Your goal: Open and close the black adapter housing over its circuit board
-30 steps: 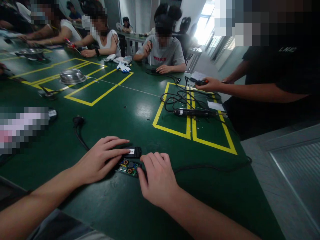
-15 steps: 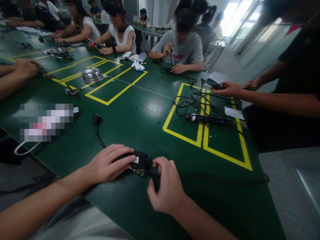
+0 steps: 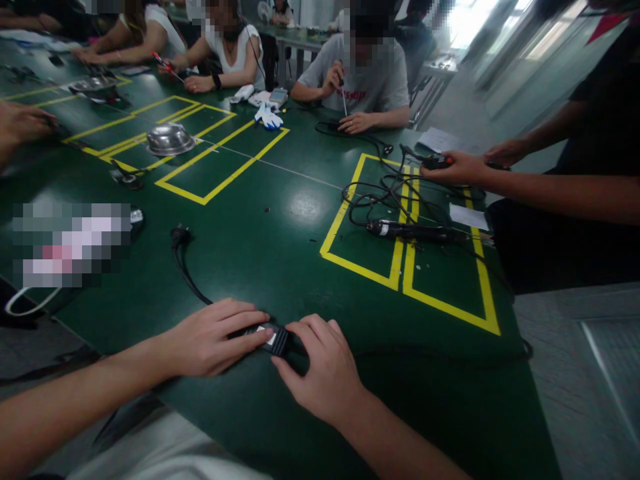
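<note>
A small black plastic box [image 3: 280,343] with a white label lies on the green table in front of me. My left hand [image 3: 220,337] rests over its left part, fingers closed on it, fingertips at the label. My right hand [image 3: 323,367] pinches the ribbed right end between thumb and fingers. Much of the box is hidden beneath my left hand. From behind that hand a black cord [image 3: 193,283] runs to a power plug [image 3: 180,235] lying on the table. Another dark cable [image 3: 450,360] stretches off to the right of my right hand.
Yellow tape [image 3: 360,270] marks rectangles on the green table [image 3: 260,260]. A black rod-shaped tool [image 3: 415,231] lies among tangled cables at right, near a standing person's hands [image 3: 460,167]. A metal bowl [image 3: 170,139] and gloves [image 3: 269,117] lie farther off. Across the table, a person holds a screwdriver [image 3: 344,93].
My right hand has closed onto the box's right end, where it was apart before. The circuit board showing at the box's near side is now out of sight. The view has shifted slightly.
</note>
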`<state>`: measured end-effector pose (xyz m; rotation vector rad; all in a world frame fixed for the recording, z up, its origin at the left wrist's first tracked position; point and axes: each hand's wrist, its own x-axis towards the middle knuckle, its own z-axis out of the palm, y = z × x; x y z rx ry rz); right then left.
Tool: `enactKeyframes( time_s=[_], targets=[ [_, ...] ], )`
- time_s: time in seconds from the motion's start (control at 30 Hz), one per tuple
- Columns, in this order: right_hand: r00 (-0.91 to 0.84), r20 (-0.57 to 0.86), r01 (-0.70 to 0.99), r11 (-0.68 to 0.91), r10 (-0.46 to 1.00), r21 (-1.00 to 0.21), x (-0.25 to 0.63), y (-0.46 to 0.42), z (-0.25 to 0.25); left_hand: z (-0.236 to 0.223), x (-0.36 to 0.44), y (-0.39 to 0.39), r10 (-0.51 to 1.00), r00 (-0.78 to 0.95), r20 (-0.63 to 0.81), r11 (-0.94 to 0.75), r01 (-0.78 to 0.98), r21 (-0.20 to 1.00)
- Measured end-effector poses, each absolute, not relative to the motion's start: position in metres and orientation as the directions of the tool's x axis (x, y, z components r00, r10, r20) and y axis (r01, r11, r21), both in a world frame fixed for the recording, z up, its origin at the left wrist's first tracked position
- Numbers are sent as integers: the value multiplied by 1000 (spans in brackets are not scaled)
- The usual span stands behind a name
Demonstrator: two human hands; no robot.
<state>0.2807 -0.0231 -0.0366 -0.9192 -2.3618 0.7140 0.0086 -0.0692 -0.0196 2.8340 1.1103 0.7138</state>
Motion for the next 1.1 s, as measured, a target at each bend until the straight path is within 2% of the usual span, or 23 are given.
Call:
enactKeyframes(
  time_s=[0.2,0.53,0.63,0.73,0.8,0.97,1.1],
  targets=[
    [-637,312,428,659,705,-618,280,-24,-36,-17,11,-70,642,652,403,-746,652,133],
    [-662,344,422,711,666,-563,281,-22,-34,-17,11,-71,645,657,391,-747,650,140],
    [-628,378,418,704,681,-574,282,-24,-35,-21,10,-71,684,568,457,-698,693,182],
    [-617,386,425,703,686,-570,283,-24,-35,-28,8,-66,774,375,510,-547,801,241],
    [-652,360,432,717,667,-546,282,-23,-36,-33,7,-60,799,312,514,-494,828,265],
    [-672,362,437,740,646,-511,281,-21,-40,-30,7,-51,831,353,430,-517,774,364],
    [-687,357,445,754,634,-483,283,-23,-43,-23,9,-57,815,337,472,-523,778,348]
  ],
)
